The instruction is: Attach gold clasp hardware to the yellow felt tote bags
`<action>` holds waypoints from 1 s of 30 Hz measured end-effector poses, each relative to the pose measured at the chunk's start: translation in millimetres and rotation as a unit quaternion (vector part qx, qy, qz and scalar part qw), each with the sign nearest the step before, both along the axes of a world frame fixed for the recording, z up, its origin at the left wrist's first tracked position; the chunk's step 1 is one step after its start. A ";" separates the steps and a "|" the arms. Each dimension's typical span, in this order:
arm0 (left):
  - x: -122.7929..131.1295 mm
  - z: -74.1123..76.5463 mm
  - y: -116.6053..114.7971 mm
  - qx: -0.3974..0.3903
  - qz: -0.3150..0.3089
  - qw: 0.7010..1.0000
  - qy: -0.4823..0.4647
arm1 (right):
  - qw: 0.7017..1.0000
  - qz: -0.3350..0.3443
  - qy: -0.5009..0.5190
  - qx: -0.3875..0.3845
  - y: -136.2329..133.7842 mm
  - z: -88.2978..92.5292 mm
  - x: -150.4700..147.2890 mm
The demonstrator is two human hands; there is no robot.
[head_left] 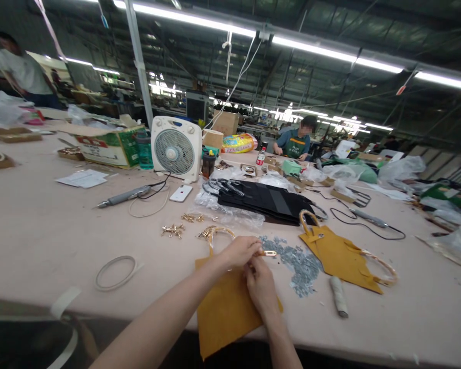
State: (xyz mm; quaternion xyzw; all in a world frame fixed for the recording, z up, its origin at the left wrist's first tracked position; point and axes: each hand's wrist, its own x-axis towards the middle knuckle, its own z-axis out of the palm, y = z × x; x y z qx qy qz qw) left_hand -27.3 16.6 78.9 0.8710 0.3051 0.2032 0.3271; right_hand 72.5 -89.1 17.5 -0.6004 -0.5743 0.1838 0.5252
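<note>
A mustard-yellow bag piece [228,312] with a plastic-wrapped handle [219,231] lies at the table's front edge, under both hands. My left hand [241,252] is closed near the bag's upper edge, fingers pinched beside a small gold metal fitting [269,253]. Just below it, my right hand [259,279] has its fingers bent together against the bag. What lies between the fingertips is too small to make out. Right of the hands is a spread of small grey metal pieces [301,266]. Gold hardware [172,230] sits in little piles to the left.
Another yellow bag [341,253] and a thread spool [338,297] lie right. Black bags [269,200] are stacked ahead. A fan [175,148], phone [181,193], electric screwdriver [125,197] and tape ring [116,272] are left. A person [295,142] works across the table.
</note>
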 end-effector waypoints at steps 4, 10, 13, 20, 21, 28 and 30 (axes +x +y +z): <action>-20.1 -11.1 6.1 -0.001 0.119 0.993 0.005 | 0.999 -0.051 -0.004 -0.008 19.4 -9.2 21.0; -49.2 -17.3 -2.1 0.010 0.193 0.977 0.090 | 0.992 -0.105 0.067 -0.029 28.2 -24.0 34.8; -44.7 -19.9 -9.1 0.014 0.188 0.972 0.137 | 0.990 -0.110 0.083 -0.034 28.9 -27.2 36.6; -29.3 -29.3 -3.8 -0.001 0.187 0.967 0.173 | 0.994 -0.100 0.026 -0.024 31.5 -36.5 37.2; -29.7 -30.4 -2.6 -0.002 0.186 0.967 0.173 | 0.995 -0.101 0.010 -0.020 31.6 -37.6 36.6; -32.7 -38.1 -3.2 -0.007 0.190 0.969 0.157 | 0.994 -0.105 -0.022 -0.015 29.3 -37.5 31.9; -32.6 -39.8 -3.8 -0.010 0.191 0.970 0.152 | 0.994 -0.105 -0.020 -0.011 28.7 -35.6 30.6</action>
